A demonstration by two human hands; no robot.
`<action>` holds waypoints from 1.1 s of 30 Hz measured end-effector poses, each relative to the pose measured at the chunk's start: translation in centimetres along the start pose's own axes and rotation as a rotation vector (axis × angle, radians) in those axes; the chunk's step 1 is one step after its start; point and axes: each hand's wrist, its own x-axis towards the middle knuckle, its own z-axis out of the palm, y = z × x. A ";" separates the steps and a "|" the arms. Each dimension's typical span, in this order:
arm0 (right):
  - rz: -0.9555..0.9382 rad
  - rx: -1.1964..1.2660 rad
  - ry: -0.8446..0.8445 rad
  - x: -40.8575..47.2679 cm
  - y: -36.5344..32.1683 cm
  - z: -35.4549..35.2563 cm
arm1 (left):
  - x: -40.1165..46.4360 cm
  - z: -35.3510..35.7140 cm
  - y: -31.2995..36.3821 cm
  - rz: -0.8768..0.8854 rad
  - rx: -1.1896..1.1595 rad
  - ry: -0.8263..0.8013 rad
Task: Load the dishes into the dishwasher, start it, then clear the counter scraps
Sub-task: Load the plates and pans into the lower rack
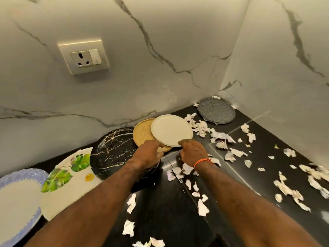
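black stone counter (178,220) in a marble-walled corner, wall socket (83,57) upper left. l to r along the wall: blue-rimmed plate (16,196) at far left edge, leaf-print plate (71,180) overlapping it, black gold-veined plate (114,150), tan plate (142,131). left hand (148,155) w/ fingers curled on near rim of cream plate (170,130), which is tilted over the tan one. right hand (194,150), orange wristband, pinches same rim. torn paper scraps (220,139) scattered across centre and right. grey speckled plate (216,110) flat in far corner.
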 end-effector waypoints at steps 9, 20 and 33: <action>-0.194 -0.091 -0.027 4.5 2.2 3.0 | 1.9 1.0 -0.8 -0.073 -0.017 0.078; -0.226 0.017 0.345 1.2 0.9 -0.9 | 3.0 -1.5 -0.1 -0.050 0.169 0.137; 0.161 -0.050 0.291 -15.1 -1.2 -1.8 | -3.8 1.2 3.7 0.639 0.138 0.332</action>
